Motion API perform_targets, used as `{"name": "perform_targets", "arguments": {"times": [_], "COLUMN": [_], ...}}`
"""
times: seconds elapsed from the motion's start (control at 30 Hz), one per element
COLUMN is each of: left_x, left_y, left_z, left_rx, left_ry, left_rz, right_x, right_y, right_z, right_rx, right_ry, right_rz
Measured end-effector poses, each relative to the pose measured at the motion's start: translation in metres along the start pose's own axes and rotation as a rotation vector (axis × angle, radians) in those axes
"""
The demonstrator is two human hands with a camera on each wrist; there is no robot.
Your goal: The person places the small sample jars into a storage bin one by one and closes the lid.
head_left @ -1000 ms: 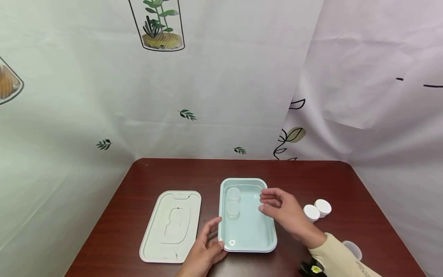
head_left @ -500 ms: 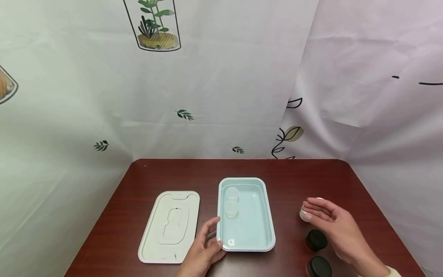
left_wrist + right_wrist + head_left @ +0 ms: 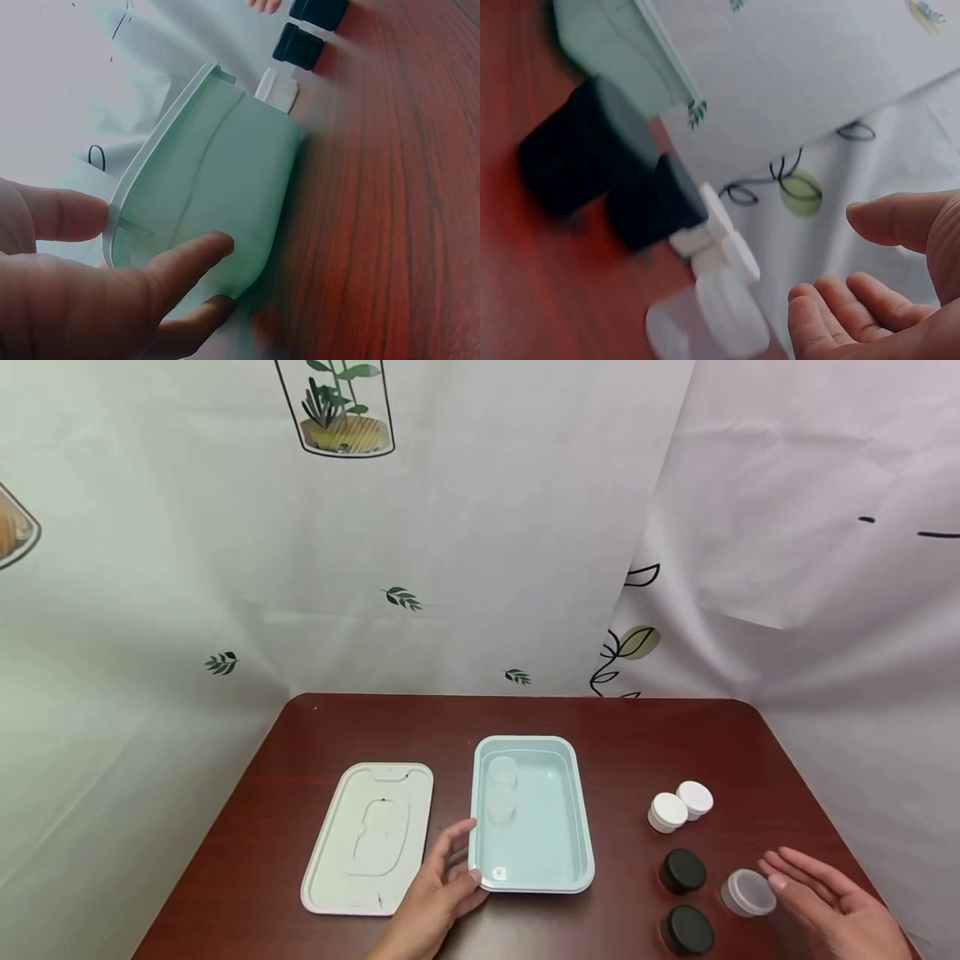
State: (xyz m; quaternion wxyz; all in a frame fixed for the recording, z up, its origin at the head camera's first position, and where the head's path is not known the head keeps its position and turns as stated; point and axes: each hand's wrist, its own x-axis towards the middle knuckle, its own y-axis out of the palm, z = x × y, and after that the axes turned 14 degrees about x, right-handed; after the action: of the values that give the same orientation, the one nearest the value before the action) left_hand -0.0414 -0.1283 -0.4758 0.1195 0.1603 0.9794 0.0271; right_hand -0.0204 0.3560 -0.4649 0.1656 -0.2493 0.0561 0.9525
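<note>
A pale blue-green plastic box [image 3: 534, 860] lies uncovered on the table, with two small translucent jars [image 3: 502, 803] inside along its left wall. My left hand [image 3: 432, 893] rests at the box's near left corner. In the left wrist view its thumb touches the rim and its fingers [image 3: 199, 259] lie against the outer wall. On the right, my right hand [image 3: 832, 906] holds nothing, its fingers pointing at a clear jar with a frosted lid [image 3: 750, 893]. In the right wrist view thumb and fingers stand apart beside that jar [image 3: 731, 315].
Left of the box lies its off-white lid [image 3: 367, 839], flat. Two white-lidded jars [image 3: 667, 812] stand touching on the right. Nearer are two black-lidded jars [image 3: 683, 871], one in front of the other. A printed white cloth [image 3: 465, 527] hangs behind the dark red table [image 3: 622, 727].
My right hand has gone from over the box, past the white-lidded jars, to beside the clear jar at the right. My left hand has stayed on the box.
</note>
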Motion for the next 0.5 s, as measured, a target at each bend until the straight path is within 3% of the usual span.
{"name": "perform_targets", "arguments": {"times": [0.1, 0.23, 0.37, 0.5], "left_x": [0.001, 0.002, 0.001, -0.001], "left_y": [0.001, 0.001, 0.000, -0.001], "left_z": [-0.001, -0.001, -0.001, 0.001], "left_rx": [0.003, 0.003, 0.011, 0.013], "left_ry": [0.003, 0.007, 0.009, 0.011], "left_rz": [0.003, 0.008, 0.004, 0.004], "right_x": [0.002, 0.002, 0.003, 0.005], "right_y": [-0.007, -0.007, -0.005, -0.004], "right_z": [-0.006, -0.020, -0.032, -0.038], "right_rx": [-0.046, 0.072, 0.159, 0.105], "right_ry": [0.053, -0.015, -0.029, 0.051], "right_rz": [-0.095, -0.177, -0.152, -0.137]}}
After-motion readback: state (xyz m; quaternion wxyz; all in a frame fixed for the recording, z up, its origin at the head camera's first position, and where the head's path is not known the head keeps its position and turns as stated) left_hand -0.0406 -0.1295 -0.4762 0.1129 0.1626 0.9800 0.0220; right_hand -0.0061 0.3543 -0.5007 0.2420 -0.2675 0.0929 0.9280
